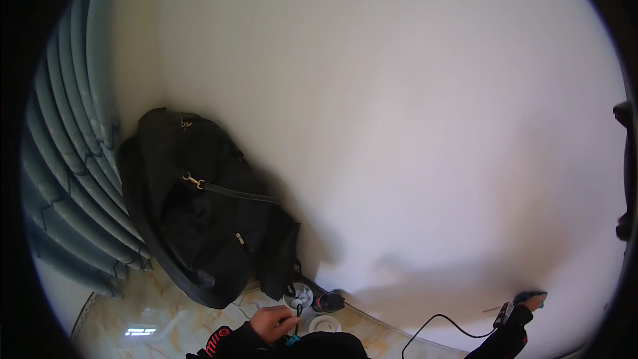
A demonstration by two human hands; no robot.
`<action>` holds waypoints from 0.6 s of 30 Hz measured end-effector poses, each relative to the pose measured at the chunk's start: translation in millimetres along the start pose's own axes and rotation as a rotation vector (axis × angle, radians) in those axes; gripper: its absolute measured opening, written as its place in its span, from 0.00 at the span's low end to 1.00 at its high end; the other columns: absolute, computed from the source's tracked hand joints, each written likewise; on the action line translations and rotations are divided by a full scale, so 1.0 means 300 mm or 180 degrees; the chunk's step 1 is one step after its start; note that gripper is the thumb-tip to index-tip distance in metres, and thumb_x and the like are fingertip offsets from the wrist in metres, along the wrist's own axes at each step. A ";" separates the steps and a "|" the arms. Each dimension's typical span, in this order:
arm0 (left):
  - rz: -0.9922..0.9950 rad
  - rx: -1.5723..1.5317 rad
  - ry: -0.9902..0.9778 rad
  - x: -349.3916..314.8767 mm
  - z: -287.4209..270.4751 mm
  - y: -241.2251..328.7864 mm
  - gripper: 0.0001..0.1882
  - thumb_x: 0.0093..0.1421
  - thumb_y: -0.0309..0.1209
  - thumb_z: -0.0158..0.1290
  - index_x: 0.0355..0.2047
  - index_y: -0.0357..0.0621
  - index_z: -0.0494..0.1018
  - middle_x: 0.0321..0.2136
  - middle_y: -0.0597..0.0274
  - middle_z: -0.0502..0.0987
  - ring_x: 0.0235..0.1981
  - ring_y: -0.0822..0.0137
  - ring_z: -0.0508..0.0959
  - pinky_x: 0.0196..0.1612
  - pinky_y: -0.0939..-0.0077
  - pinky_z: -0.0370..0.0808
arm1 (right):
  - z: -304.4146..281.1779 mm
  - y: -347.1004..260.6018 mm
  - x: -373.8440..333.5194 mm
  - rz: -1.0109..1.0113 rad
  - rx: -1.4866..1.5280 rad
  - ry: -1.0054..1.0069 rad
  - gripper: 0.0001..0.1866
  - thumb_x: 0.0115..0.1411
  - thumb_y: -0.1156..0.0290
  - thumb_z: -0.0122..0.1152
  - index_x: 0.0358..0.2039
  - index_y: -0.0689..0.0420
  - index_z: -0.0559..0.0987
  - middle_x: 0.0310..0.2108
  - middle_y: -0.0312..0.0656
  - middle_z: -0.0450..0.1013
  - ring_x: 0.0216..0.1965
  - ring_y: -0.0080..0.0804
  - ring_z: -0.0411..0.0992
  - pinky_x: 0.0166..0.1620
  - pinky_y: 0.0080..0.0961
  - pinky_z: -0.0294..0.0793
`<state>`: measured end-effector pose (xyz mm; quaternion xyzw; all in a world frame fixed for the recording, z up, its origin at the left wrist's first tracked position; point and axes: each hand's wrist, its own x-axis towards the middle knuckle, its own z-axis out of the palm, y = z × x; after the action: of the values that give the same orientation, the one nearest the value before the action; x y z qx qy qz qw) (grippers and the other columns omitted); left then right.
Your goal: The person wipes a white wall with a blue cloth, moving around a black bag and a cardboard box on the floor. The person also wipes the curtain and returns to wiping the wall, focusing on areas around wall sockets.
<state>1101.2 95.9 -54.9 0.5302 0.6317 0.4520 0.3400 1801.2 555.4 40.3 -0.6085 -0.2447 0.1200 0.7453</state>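
Note:
My left hand [271, 324] is low in the view, its fingers curled. Whether they hold anything is hidden. A thin black loop [300, 309] shows at its fingertips, in front of a round container [302, 290] with white pieces inside. Far to the right, my right hand [534, 302] is at the white wall [425, 159], closed on a small dark blue, cloth-like thing [525, 297]. A small black device [503, 315] sits at my right wrist, with a black cable [435, 318] curving away from it.
A big black bag [206, 219] leans in the corner beside grey-blue curtain folds [73, 146]. On the marble-patterned floor [159, 302] stand a dark bottle-like thing [329, 301] and a white round lid or cup [324, 324]. Something black juts in at the right edge.

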 end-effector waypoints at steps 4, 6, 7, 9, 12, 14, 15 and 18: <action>-0.0128 0.0063 0.0144 -0.015 -0.037 -0.026 0.12 0.62 0.35 0.54 0.28 0.38 0.75 0.22 0.53 0.75 0.25 0.57 0.76 0.29 0.66 0.71 | 0.124 -0.205 -0.052 -0.1692 -0.0370 0.0264 0.24 0.68 0.59 0.41 0.50 0.68 0.73 0.48 0.58 0.73 0.44 0.53 0.73 0.48 0.42 0.72; -0.0116 0.0024 0.0235 -0.013 -0.062 -0.045 0.12 0.62 0.35 0.54 0.28 0.38 0.75 0.21 0.53 0.75 0.24 0.56 0.76 0.29 0.66 0.71 | 0.214 -0.431 -0.079 -0.3786 -0.1820 0.1329 0.23 0.68 0.58 0.44 0.47 0.68 0.75 0.46 0.59 0.73 0.45 0.53 0.70 0.52 0.40 0.68; -0.0124 0.0006 0.0245 -0.010 -0.073 -0.054 0.12 0.62 0.34 0.54 0.28 0.38 0.75 0.21 0.53 0.75 0.24 0.56 0.76 0.29 0.66 0.71 | 0.280 -0.559 -0.097 -0.3434 -0.0598 0.0887 0.23 0.69 0.58 0.43 0.48 0.67 0.75 0.46 0.57 0.73 0.46 0.52 0.71 0.53 0.40 0.68; -0.0135 0.0071 0.0299 -0.001 -0.093 -0.077 0.12 0.62 0.34 0.54 0.27 0.37 0.75 0.21 0.53 0.75 0.24 0.56 0.76 0.29 0.66 0.71 | 0.381 -0.813 -0.171 -0.4368 -0.0678 0.1008 0.24 0.69 0.58 0.42 0.49 0.66 0.75 0.50 0.56 0.72 0.50 0.52 0.70 0.54 0.40 0.67; -0.0048 -0.0104 0.0294 0.013 -0.126 -0.120 0.12 0.61 0.34 0.54 0.27 0.37 0.75 0.21 0.53 0.75 0.24 0.56 0.76 0.28 0.66 0.71 | 0.546 -1.155 -0.417 -0.4245 -0.0642 0.0632 0.25 0.69 0.55 0.41 0.52 0.63 0.74 0.49 0.55 0.73 0.49 0.51 0.71 0.55 0.42 0.67; -0.0010 -0.0182 0.0323 0.020 -0.164 -0.155 0.12 0.61 0.33 0.54 0.27 0.37 0.75 0.22 0.53 0.75 0.24 0.56 0.76 0.28 0.66 0.71 | 0.681 -1.338 -0.682 -0.4577 -0.0356 0.0121 0.25 0.70 0.54 0.40 0.54 0.60 0.73 0.47 0.53 0.74 0.47 0.46 0.72 0.54 0.40 0.68; 0.0019 -0.0192 0.0274 0.023 -0.186 -0.173 0.11 0.61 0.33 0.55 0.27 0.36 0.75 0.22 0.53 0.75 0.24 0.56 0.76 0.28 0.66 0.71 | 0.753 -1.406 -0.833 -0.4728 -0.0472 0.0267 0.25 0.70 0.54 0.39 0.54 0.59 0.73 0.46 0.52 0.74 0.45 0.43 0.73 0.53 0.39 0.69; -0.0097 -0.0281 0.0413 0.029 -0.296 -0.229 0.11 0.61 0.33 0.54 0.27 0.36 0.75 0.23 0.53 0.75 0.24 0.57 0.76 0.28 0.67 0.71 | 0.977 -1.557 -1.332 -0.5483 -0.0330 -0.0091 0.25 0.70 0.53 0.41 0.56 0.56 0.72 0.48 0.50 0.73 0.48 0.41 0.73 0.55 0.39 0.69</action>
<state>993.8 83.8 -86.5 0.4745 0.6398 0.5076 0.3283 1255.8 505.9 444.8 -0.2426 -0.6354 -0.4906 0.5448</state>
